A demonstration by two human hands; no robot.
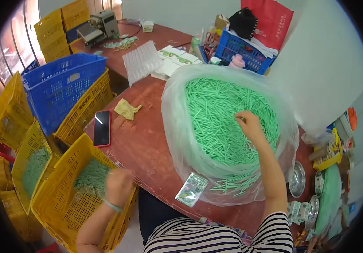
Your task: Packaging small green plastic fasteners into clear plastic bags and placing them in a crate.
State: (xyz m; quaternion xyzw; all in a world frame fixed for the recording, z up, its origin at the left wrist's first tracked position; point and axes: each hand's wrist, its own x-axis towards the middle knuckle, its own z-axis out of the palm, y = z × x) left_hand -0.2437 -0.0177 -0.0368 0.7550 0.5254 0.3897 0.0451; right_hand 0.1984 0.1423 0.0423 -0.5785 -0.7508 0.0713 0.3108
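A large clear plastic bag (176,139) stands wide-mouthed on the red-brown table (143,136), full of thin green sticks (216,123). Above the heap, my right hand (251,125) has its thumb and fingers curled together; whether a stick is between them cannot be made out. My left hand (119,185), blurred and half-closed, is over the near side of a yellow plastic crate (74,210). Inside that crate lies a pile of small green-and-white packets (93,177). A printed, shiny packet (191,189) rests at the table's near edge, beside some sticks lying in the bag's front fold.
A phone (101,128) and a yellowish cloth (127,109) lie on the table's left. Blue crates (64,85) and more yellow crates (14,110) stack up beyond. At the back are bubble packaging (142,61), a machine (101,27) and a filled blue basket (244,52). Metal bowls (297,180) sit right.
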